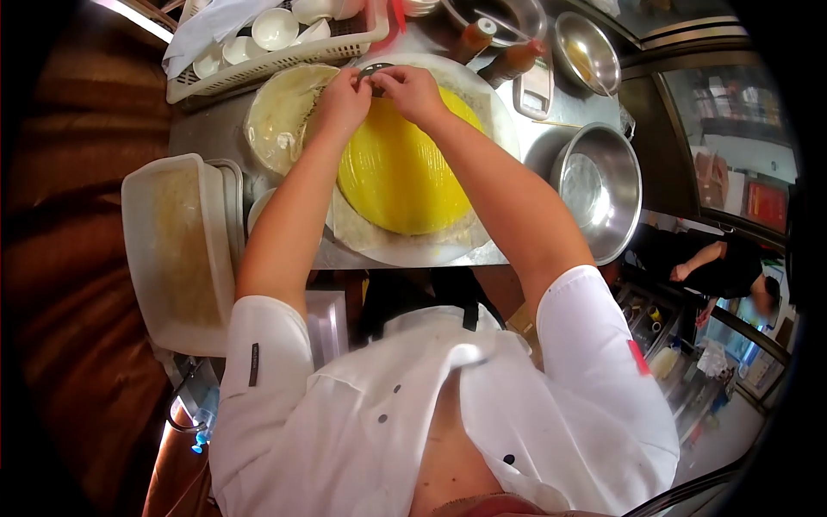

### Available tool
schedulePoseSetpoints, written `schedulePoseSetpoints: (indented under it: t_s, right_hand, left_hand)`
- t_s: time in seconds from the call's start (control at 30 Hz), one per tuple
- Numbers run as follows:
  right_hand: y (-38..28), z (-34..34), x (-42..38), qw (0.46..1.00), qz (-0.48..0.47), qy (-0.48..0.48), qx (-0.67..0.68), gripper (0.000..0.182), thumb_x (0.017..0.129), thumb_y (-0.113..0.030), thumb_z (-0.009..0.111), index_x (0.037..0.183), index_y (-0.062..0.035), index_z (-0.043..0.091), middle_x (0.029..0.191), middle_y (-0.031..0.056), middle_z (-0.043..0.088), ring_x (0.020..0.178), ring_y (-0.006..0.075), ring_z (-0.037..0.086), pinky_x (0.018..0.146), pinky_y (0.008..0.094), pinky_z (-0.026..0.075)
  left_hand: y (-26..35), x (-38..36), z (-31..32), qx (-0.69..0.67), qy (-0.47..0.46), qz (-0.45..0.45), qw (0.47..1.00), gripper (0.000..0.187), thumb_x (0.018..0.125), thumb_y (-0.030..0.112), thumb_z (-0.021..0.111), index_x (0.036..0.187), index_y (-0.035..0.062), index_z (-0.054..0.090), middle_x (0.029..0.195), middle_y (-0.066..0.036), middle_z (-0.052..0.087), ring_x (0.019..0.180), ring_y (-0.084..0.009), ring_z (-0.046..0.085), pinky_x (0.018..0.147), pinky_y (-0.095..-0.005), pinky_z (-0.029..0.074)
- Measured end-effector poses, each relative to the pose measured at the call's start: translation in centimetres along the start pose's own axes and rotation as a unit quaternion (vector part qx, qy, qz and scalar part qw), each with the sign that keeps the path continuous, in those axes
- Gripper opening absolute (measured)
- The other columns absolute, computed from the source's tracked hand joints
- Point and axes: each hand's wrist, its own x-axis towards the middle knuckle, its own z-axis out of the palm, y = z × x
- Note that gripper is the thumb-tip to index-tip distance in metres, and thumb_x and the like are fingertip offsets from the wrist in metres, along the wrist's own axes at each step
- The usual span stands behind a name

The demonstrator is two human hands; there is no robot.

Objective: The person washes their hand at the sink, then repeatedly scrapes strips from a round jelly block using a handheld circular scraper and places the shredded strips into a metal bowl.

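Note:
A wide, round, glossy yellow slab (405,177) with fine streaks lies on a pale sheet (353,228) over a white round board (504,129). At its far edge, my left hand (345,102) and my right hand (413,93) are close together, fingers pinched. Between them they grip a small, dark, flat piece (376,71), whose kind I cannot make out and which the fingers partly cover. Left of the slab, near my left forearm, sits a round pale yellowish dish (284,121) with a rough, coated surface.
A basket (276,67) of white bowls stands at the far left. Two bottles (474,41) (514,62), a white scale-like device (535,90) and metal bowls (599,191) (587,53) are at right. A plastic tub (177,258) is at left. A person in black (715,263) is at far right.

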Motion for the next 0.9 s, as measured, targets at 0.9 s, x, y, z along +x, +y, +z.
schedulePoseSetpoints:
  t_s: [0.9]
  right_hand:
    - [2.9, 0.1, -17.9, 0.993, 0.08, -0.086, -0.01, 0.024, 0.094, -0.026, 0.075, 0.097, -0.0019, 0.075, 0.086, 0.0112, 0.076, 0.076, 0.0184, 0.07, 0.072, 0.0327, 0.056]
  left_hand:
    - [-1.1, -18.4, -2.2, 0.214, 0.074, 0.209, 0.951, 0.029, 0.084, 0.017, 0.071, 0.112, 0.01, 0.076, 0.149, -0.02, 0.051, 0.137, -0.043, 0.046, 0.112, -0.054, 0.04]
